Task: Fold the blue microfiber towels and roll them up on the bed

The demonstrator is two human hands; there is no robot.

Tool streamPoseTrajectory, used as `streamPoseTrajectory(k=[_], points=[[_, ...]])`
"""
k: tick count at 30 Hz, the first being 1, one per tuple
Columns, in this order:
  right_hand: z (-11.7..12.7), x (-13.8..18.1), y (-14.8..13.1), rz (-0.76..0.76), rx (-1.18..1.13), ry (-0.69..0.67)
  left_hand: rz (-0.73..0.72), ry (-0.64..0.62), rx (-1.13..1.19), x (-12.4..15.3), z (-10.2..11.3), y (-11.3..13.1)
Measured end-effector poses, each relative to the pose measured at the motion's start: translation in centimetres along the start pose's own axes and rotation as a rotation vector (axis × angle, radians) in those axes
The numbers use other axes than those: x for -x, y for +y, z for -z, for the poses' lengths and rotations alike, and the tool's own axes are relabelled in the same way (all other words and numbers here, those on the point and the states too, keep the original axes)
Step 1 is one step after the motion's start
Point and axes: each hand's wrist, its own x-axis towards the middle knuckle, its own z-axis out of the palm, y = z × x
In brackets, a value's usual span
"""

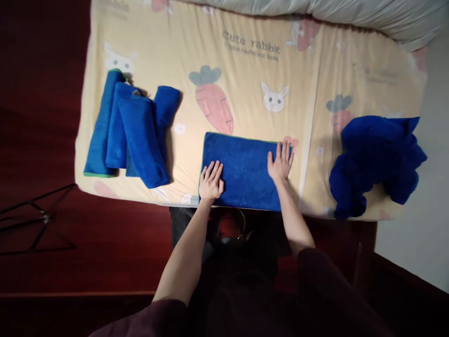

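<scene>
A blue towel (245,171) lies folded into a flat rectangle at the near edge of a bed with a yellow rabbit-and-carrot sheet (245,70). My left hand (211,180) rests flat on the towel's near left corner, fingers stretched out. On the towel's right edge my right hand (280,161) lies flat, fingers spread. Neither hand grips anything.
Several folded blue towels (131,128) lie stacked side by side at the bed's left end. A heap of unfolded blue towels (377,161) sits at the right end. A grey quilt (351,11) runs along the far edge. Dark red floor (42,140) lies left, with a black metal stand (38,220).
</scene>
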Motion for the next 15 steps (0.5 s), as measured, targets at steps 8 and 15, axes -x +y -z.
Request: streamPoseTrajectory(k=[8,15], points=[[1.6,3.1,-1.4,0.04,0.046,0.045,0.026,-0.025,0.019,-0.1,0.3,0.3],[1.1,16.7,-1.0,-0.077,-0.016,-0.106,0.062,-0.065,0.011,-0.1,0.1,0.1]])
